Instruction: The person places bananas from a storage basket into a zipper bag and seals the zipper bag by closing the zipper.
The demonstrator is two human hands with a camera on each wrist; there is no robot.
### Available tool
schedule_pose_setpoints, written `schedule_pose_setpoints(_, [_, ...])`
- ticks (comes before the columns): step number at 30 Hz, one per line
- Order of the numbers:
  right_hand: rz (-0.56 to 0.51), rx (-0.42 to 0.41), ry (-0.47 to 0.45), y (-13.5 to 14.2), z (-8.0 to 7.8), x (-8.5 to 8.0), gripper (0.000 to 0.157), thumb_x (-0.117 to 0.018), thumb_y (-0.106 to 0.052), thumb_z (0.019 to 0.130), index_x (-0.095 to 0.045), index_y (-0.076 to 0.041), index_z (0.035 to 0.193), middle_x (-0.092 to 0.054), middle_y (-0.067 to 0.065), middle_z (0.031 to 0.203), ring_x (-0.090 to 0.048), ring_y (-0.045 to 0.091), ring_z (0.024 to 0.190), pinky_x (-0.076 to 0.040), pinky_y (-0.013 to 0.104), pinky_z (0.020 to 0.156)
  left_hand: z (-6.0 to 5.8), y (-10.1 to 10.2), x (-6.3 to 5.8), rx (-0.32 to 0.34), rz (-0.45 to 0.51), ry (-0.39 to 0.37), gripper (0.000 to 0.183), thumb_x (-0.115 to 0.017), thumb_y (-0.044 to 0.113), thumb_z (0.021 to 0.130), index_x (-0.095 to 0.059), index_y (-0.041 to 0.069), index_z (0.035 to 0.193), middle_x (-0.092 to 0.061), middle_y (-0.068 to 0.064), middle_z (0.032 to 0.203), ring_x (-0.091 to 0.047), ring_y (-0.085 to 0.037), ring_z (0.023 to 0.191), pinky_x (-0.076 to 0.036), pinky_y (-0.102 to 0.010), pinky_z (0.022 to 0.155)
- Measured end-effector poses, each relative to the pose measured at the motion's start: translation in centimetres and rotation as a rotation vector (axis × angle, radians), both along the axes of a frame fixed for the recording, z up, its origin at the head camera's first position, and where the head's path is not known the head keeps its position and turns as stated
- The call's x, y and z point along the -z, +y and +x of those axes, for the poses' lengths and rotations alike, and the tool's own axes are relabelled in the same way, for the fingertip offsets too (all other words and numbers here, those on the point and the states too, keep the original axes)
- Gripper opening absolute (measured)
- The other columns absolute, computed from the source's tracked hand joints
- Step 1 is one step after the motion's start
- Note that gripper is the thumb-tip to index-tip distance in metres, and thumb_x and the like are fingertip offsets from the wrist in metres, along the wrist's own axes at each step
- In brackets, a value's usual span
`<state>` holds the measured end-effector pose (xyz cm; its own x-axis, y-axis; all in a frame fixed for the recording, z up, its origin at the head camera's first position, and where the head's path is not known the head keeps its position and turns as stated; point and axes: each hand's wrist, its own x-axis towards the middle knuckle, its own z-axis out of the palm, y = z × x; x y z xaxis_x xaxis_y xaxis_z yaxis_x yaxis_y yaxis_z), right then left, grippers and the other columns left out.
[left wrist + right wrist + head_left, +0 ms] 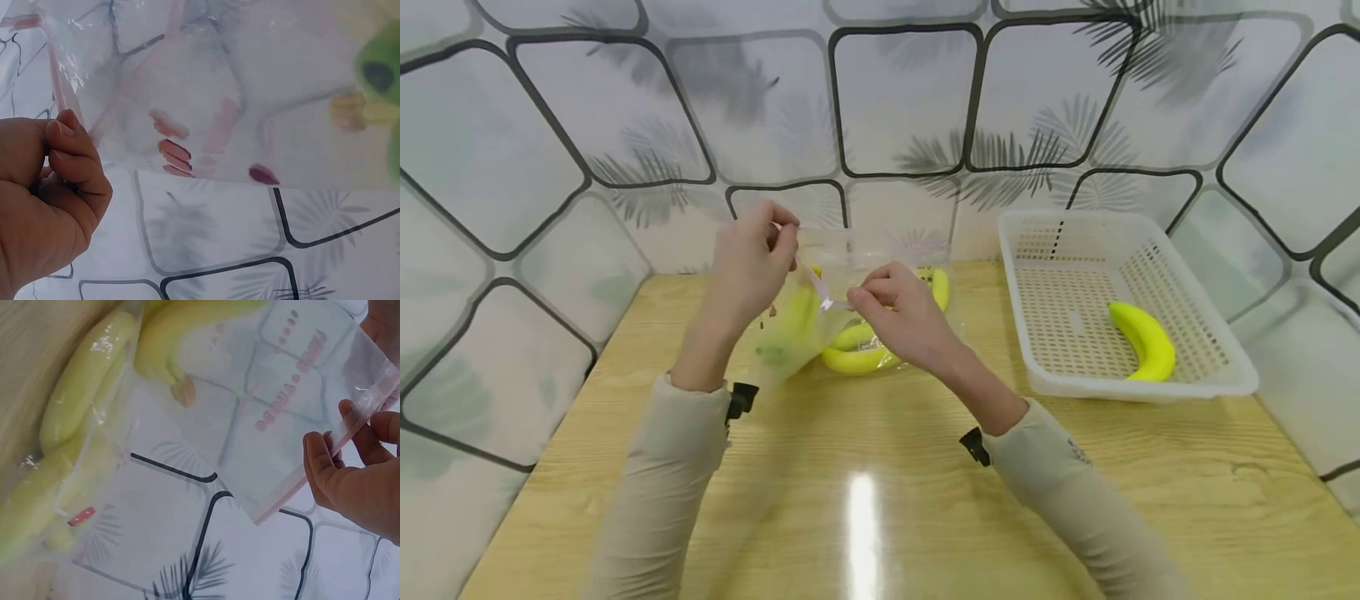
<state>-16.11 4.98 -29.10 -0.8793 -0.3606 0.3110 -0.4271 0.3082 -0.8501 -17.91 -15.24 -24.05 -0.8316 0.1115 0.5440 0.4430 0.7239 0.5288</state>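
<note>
My left hand point(748, 262) pinches the upper left edge of a clear zip bag point(294, 394). At the other end of the opening, my right hand point(906, 317) grips the pink zip strip point(294, 486) between thumb and fingers. A yellow banana point(187, 328) shows through the bag's plastic in the right wrist view. Something green with a dark spot point(378, 75) shows through it in the left wrist view. Behind my right hand, a second clear bag holding bananas point(857, 360) lies on the table, partly covered by that hand.
To the right stands a white perforated basket point(1021, 308) with one banana point(1146, 343) inside. The wooden table point(790, 492) runs back to a wall covering point(902, 100) with dark outlines and leaf prints, which also rises on both sides.
</note>
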Motion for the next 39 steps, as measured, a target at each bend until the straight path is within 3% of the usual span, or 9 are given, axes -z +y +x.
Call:
schedule_pose_setpoints(4, [0.023,-0.019,-0.01,-0.6,-0.3,-0.9,0.024,-0.059,-0.02,0.099,-0.075,-0.006,0.087,-0.059,0.007,0.107,-0.058,0.021,0.102,-0.05,0.038,0.088,0.0,-1.3,-1.0,-0.049,-0.013,-0.027,0.019,-0.047,0.003,0.099,-0.065,-0.002,0.103,-0.065,-0.014,0.065,-0.044,-0.005,0.041,-0.03,-0.019,0.042])
schedule_pose_setpoints(8, [0.002,-0.04,-0.026,-0.7,-0.4,-1.4,0.024,-0.058,-0.021,0.099,-0.076,-0.007,0.09,-0.058,0.006,0.109,-0.058,0.021,0.102,-0.049,0.039,0.09,0.4,-2.0,-1.8,-0.064,-0.023,-0.089,0.021,-0.045,0.004,0.098,-0.064,-0.002,0.106,-0.067,-0.016,0.068,-0.048,-0.011,0.042,-0.029,-0.021,0.04])
schedule_pose_setpoints(13, [-0.003,-0.054,-0.072,-0.3,-0.2,-1.3,0.023,-0.058,-0.02,0.099,-0.077,-0.008,0.096,-0.06,0.004,0.108,-0.058,0.018,0.102,-0.051,0.038,0.095,1.1,-1.5,-2.2,-0.055,-0.033,-0.225,0.022,-0.045,0.007,0.099,-0.062,-0.002,0.109,-0.068,-0.016,0.073,-0.058,-0.018,0.052,-0.039,-0.025,0.042])
schedule_pose_setpoints(17, [-0.044,-0.04,-0.089,0.3,0.0,-0.7,0.021,-0.06,-0.018,0.099,-0.077,-0.006,0.096,-0.061,0.005,0.108,-0.058,0.017,0.104,-0.052,0.035,0.096,1.5,-0.4,-2.0,-0.047,-0.035,-0.288,0.023,-0.046,0.012,0.1,-0.061,-0.002,0.11,-0.068,-0.016,0.076,-0.06,-0.021,0.055,-0.045,-0.028,0.046])
schedule_pose_setpoints(23, [-0.04,-0.037,-0.091,1.7,-0.1,0.6,0.019,-0.06,-0.016,0.099,-0.075,-0.004,0.101,-0.063,0.007,0.113,-0.059,0.02,0.108,-0.052,0.037,0.096,1.6,1.4,0.0,-0.039,-0.023,-0.226,0.02,-0.048,0.013,0.102,-0.061,0.0,0.109,-0.066,-0.014,0.073,-0.054,-0.02,0.047,-0.042,-0.029,0.043])
schedule_pose_setpoints(29, [0.111,0.008,-0.082,5.3,-0.4,1.5,0.022,-0.058,-0.018,0.1,-0.072,-0.006,0.113,-0.066,0.008,0.118,-0.062,0.024,0.104,-0.052,0.041,0.085,1.9,3.5,2.3,0.048,0.004,-0.182,0.017,-0.049,0.011,0.101,-0.062,0.0,0.104,-0.064,-0.009,0.067,-0.051,-0.018,0.046,-0.038,-0.027,0.042])
schedule_pose_setpoints(32, [0.204,0.087,-0.044,8.6,-0.9,1.5,0.025,-0.057,-0.017,0.1,-0.068,-0.003,0.117,-0.064,0.013,0.121,-0.063,0.03,0.104,-0.053,0.044,0.083,2.1,4.1,2.8,0.06,0.031,-0.148,0.017,-0.05,0.01,0.1,-0.064,0.0,0.103,-0.063,-0.008,0.065,-0.051,-0.017,0.047,-0.036,-0.026,0.043])
schedule_pose_setpoints(36, [0.455,0.247,-0.006,15.1,-2.6,1.2,0.035,-0.052,-0.017,0.099,-0.061,0.004,0.126,-0.056,0.026,0.13,-0.057,0.042,0.115,-0.048,0.054,0.093,2.6,3.8,2.8,0.043,0.065,-0.112,0.018,-0.051,0.009,0.099,-0.065,0.0,0.103,-0.063,-0.008,0.063,-0.053,-0.017,0.047,-0.035,-0.025,0.042])
schedule_pose_setpoints(39, [0.697,0.334,-0.145,21.0,-4.0,1.4,0.05,-0.048,-0.021,0.099,-0.046,0.01,0.138,-0.038,0.038,0.14,-0.04,0.053,0.125,-0.038,0.063,0.099,3.1,3.2,2.6,0.031,0.089,-0.109,0.018,-0.052,0.01,0.099,-0.066,0.0,0.104,-0.062,-0.008,0.062,-0.054,-0.017,0.047,-0.034,-0.025,0.041])
